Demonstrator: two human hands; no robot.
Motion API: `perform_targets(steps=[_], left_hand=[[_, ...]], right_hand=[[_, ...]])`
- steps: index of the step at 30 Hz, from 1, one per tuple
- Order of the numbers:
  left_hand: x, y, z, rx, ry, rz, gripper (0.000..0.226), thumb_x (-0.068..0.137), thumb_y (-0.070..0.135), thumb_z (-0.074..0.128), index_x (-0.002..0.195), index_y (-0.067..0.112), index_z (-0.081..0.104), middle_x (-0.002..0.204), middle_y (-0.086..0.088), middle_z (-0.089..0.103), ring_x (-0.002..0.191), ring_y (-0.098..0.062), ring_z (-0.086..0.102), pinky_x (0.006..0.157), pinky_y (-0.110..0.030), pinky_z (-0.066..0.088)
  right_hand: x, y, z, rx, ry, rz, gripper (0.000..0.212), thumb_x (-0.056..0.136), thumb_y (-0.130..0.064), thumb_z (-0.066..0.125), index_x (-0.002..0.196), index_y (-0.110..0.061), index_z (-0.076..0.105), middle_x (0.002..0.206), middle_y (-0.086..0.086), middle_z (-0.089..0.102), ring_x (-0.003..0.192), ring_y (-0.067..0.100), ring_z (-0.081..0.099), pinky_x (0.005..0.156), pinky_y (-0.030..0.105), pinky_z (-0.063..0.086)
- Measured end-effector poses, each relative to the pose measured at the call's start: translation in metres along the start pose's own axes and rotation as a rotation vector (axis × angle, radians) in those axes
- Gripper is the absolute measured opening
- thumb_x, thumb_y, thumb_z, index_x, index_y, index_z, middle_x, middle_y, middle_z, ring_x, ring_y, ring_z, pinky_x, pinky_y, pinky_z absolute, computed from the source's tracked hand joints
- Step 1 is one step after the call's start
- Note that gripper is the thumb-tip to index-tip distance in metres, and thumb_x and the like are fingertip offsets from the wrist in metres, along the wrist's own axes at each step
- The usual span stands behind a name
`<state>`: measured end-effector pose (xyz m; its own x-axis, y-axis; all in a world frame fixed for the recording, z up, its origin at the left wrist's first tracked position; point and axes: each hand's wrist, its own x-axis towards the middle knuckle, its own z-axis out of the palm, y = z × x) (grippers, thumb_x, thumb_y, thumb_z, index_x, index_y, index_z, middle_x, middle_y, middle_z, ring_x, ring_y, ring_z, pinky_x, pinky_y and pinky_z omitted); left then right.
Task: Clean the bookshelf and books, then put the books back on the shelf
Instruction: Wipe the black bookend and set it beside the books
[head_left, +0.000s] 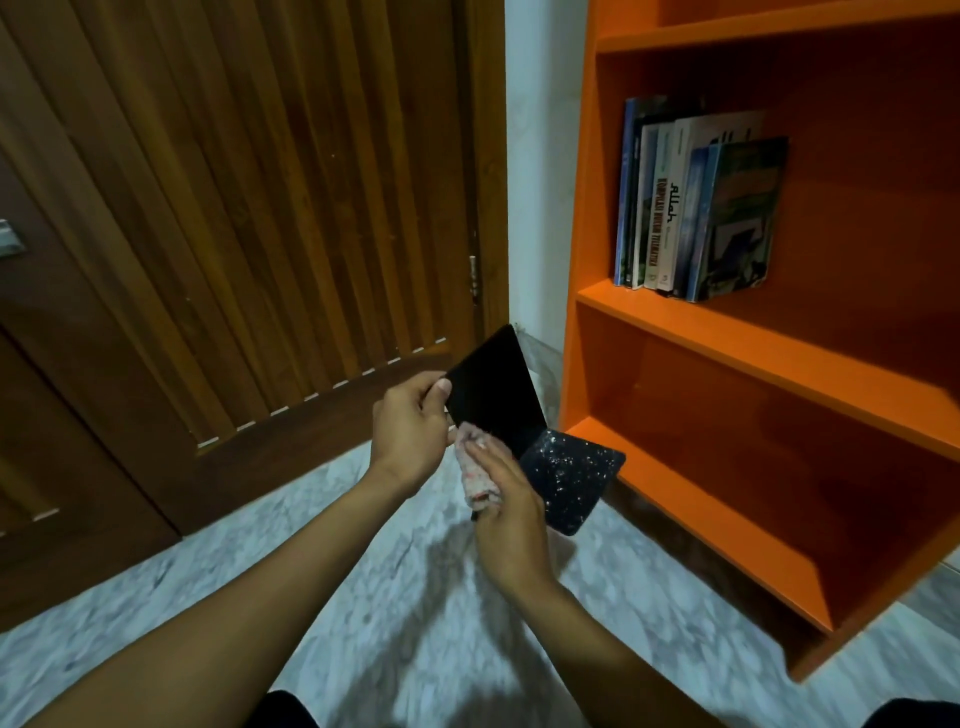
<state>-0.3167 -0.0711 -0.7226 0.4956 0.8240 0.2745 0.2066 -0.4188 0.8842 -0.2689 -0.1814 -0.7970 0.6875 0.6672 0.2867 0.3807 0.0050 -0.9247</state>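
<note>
The dark book (493, 395), open at frame centre, is mid-cleaning: the left hand (410, 421) pinches its cover edge while the right hand (511, 512) clamps its fingers on a cloth (475, 480) against it. Several books (696, 208) already stand on the orange bookshelf (727, 332), right; this book remains to be shelved.
</note>
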Motion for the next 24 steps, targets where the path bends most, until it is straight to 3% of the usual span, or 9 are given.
perform_targets(steps=[3, 7, 9, 11, 15, 17, 19, 21, 24], left_hand=[[0.0, -0.001, -0.001, 0.032, -0.02, 0.015, 0.021, 0.104, 0.02, 0.049, 0.106, 0.022, 0.07, 0.089, -0.006, 0.073, 0.08, -0.02, 0.071, 0.076, -0.048, 0.062], [0.0, -0.01, -0.006, 0.058, -0.036, 0.012, 0.022, 0.103, 0.019, 0.05, 0.103, 0.019, 0.073, 0.089, -0.001, 0.073, 0.085, -0.022, 0.07, 0.077, -0.049, 0.061], [0.0, -0.009, -0.009, -0.005, -0.027, -0.046, 0.022, 0.104, 0.017, 0.05, 0.101, 0.018, 0.072, 0.089, -0.008, 0.073, 0.084, -0.025, 0.07, 0.072, -0.038, 0.063], [-0.002, -0.006, -0.012, -0.076, -0.036, -0.076, 0.022, 0.104, 0.014, 0.048, 0.098, 0.018, 0.07, 0.088, -0.01, 0.071, 0.077, -0.018, 0.069, 0.065, -0.023, 0.061], [-0.006, -0.002, -0.011, -0.16, -0.058, -0.095, 0.022, 0.104, 0.013, 0.048, 0.1, 0.016, 0.07, 0.087, -0.005, 0.07, 0.068, -0.008, 0.068, 0.065, -0.02, 0.06], [-0.01, 0.002, -0.006, -0.211, -0.07, -0.094, 0.023, 0.104, 0.012, 0.047, 0.102, 0.013, 0.07, 0.088, -0.005, 0.071, 0.069, -0.005, 0.07, 0.065, -0.02, 0.059], [-0.014, 0.006, 0.0, -0.284, -0.071, -0.107, 0.025, 0.105, 0.012, 0.047, 0.103, 0.011, 0.071, 0.091, -0.008, 0.073, 0.074, -0.009, 0.073, 0.07, -0.026, 0.062], [-0.016, 0.008, 0.004, -0.326, -0.044, -0.105, 0.025, 0.104, 0.012, 0.047, 0.104, 0.01, 0.072, 0.093, -0.01, 0.074, 0.077, -0.013, 0.074, 0.072, -0.03, 0.063], [-0.013, 0.01, 0.004, -0.38, 0.005, -0.085, 0.024, 0.105, 0.011, 0.046, 0.105, 0.012, 0.071, 0.092, -0.009, 0.074, 0.079, -0.014, 0.075, 0.071, -0.03, 0.063]], right_hand=[[-0.011, 0.0, -0.002, 0.019, -0.157, 0.09, 0.061, 0.084, 0.024, 0.041, 0.126, -0.013, 0.065, 0.136, -0.006, 0.053, 0.124, 0.005, 0.049, 0.107, 0.01, 0.036], [-0.013, -0.026, -0.014, 0.438, -0.139, 0.384, 0.022, 0.097, -0.008, 0.059, 0.103, -0.023, 0.074, 0.103, 0.01, 0.074, 0.088, 0.03, 0.071, 0.083, 0.044, 0.057], [-0.003, -0.03, -0.026, 0.65, -0.012, 0.444, 0.015, 0.098, -0.017, 0.061, 0.108, -0.017, 0.072, 0.103, 0.012, 0.075, 0.094, 0.028, 0.073, 0.085, 0.044, 0.058], [0.015, -0.026, -0.037, 0.669, 0.15, 0.418, 0.031, 0.096, -0.018, 0.056, 0.126, -0.023, 0.062, 0.116, 0.007, 0.072, 0.103, 0.022, 0.07, 0.092, 0.044, 0.057], [0.058, -0.031, -0.046, 0.553, 0.223, 0.273, 0.039, 0.101, -0.019, 0.05, 0.136, -0.034, 0.052, 0.096, 0.005, 0.07, 0.074, 0.016, 0.059, 0.07, 0.034, 0.051], [0.076, -0.032, -0.036, 0.471, 0.205, 0.224, 0.043, 0.1, -0.022, 0.05, 0.135, -0.046, 0.051, 0.141, -0.001, 0.056, 0.111, 0.022, 0.056, 0.094, 0.037, 0.047], [0.085, -0.03, -0.022, 0.298, 0.207, 0.239, 0.054, 0.099, -0.02, 0.05, 0.143, -0.051, 0.041, 0.164, -0.006, 0.022, 0.151, 0.022, 0.017, 0.12, 0.043, 0.018], [0.08, -0.031, -0.01, 0.181, 0.237, 0.304, 0.069, 0.099, -0.006, 0.046, 0.147, -0.053, 0.03, 0.167, -0.007, 0.007, 0.154, 0.019, -0.003, 0.123, 0.045, 0.004], [0.061, -0.04, 0.003, 0.163, 0.224, 0.295, 0.078, 0.095, 0.011, 0.034, 0.151, -0.043, 0.03, 0.166, -0.008, 0.007, 0.154, 0.015, -0.001, 0.124, 0.038, 0.008]])
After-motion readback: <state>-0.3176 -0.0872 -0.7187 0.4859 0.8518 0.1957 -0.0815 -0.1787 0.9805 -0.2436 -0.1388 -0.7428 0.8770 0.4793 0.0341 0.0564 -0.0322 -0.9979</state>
